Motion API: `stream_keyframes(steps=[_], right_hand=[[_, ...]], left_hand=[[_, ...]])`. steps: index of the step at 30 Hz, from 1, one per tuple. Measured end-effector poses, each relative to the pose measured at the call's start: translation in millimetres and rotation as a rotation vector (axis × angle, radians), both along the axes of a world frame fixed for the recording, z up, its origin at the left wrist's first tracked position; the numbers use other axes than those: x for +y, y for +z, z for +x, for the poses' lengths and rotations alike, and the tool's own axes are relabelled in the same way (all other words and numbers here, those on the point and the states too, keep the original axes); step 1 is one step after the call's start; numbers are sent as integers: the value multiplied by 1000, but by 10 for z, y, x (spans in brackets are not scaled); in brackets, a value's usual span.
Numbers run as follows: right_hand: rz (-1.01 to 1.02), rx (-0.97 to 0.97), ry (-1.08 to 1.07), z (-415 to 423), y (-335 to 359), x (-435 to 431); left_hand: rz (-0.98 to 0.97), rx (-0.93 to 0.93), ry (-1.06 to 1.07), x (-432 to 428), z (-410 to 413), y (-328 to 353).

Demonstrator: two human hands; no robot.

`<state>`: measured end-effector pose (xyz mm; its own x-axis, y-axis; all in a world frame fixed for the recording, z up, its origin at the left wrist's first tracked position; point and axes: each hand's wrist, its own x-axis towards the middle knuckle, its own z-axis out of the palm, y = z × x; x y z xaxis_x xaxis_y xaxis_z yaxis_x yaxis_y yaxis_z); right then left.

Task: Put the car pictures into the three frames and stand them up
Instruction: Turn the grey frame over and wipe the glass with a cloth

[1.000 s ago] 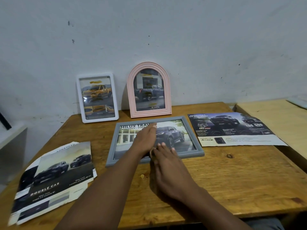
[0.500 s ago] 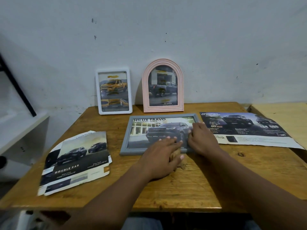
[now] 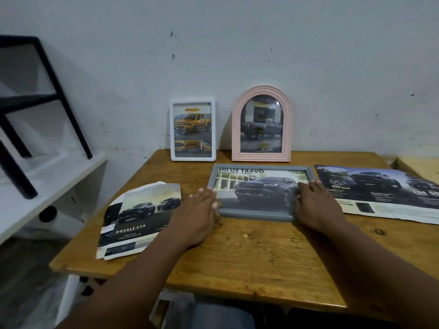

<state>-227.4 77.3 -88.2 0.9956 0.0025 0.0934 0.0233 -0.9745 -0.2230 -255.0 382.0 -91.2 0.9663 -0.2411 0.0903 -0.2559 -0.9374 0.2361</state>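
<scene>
The grey frame (image 3: 260, 192) is lying flat, face up, on the wooden surface (image 3: 261, 252), just in front of the two standing frames, and it is already showing a car picture behind its front pane. The left hand (image 3: 197, 213) is lying open with its fingers against the frame's left edge. The right hand (image 3: 313, 205) is also open, and it is resting over the frame's right end, with the fingers on the picture area. Neither hand is gripping the frame yet.

I am judging this frame to be light and stiff, with a smooth pane that may be fragile and may slip under the fingers. It is wide and thin, so the best hold is on the two short side edges, one hand on each, not on the pane. To make it stand it probably needs a back support or the wall; the back is hidden, so I cannot tell which.

Counting now: there are three frames, namely the white frame (image 3: 193, 129) and the pink arched frame (image 3: 261, 124), both upright by the wall, and the grey one still lying down. All three are holding pictures. There are also loose brochures: a small stack (image 3: 140, 219) at the left and one wide sheet (image 3: 384, 192) at the right.
</scene>
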Motion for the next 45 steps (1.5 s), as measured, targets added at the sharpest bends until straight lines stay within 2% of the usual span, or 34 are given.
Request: stream_keyframes(steps=[4, 11, 17, 20, 23, 25, 28, 30, 32, 37, 43, 45], right_hand=[[-3, -13, 14, -14, 17, -6], [0, -64, 24, -10, -36, -31], [24, -74, 37, -9, -52, -45], [17, -47, 49, 4, -2, -65], [-57, -26, 19, 95, 114, -85], [-116, -79, 43, 221, 195, 24], [-39, -149, 360, 507, 226, 481], [39, -98, 560, 713, 190, 882], [51, -58, 650, 903, 141, 1227], [6, -91, 682, 1271, 116, 1514], [-109, -126, 499, 1479, 210, 1413], [-128, -142, 446, 1466, 233, 1260]], left_hand=[[-170, 63, 66, -59, 359, -5], [-123, 126, 88, -237, 1035, 30], [-164, 139, 107, -298, 1352, 68], [-189, 85, 101, -288, 1343, 19], [-319, -23, 150, -245, 1271, 9], [-362, -34, 186, -180, 1211, 21], [-328, -29, 241, -102, 1113, -7], [-324, -55, 292, -101, 1046, -34], [-321, -93, 364, -125, 1000, -27], [-291, -134, 473, -158, 981, -11], [-108, -193, 265, -218, 1053, -28], [-57, -153, 172, -263, 1041, -14]])
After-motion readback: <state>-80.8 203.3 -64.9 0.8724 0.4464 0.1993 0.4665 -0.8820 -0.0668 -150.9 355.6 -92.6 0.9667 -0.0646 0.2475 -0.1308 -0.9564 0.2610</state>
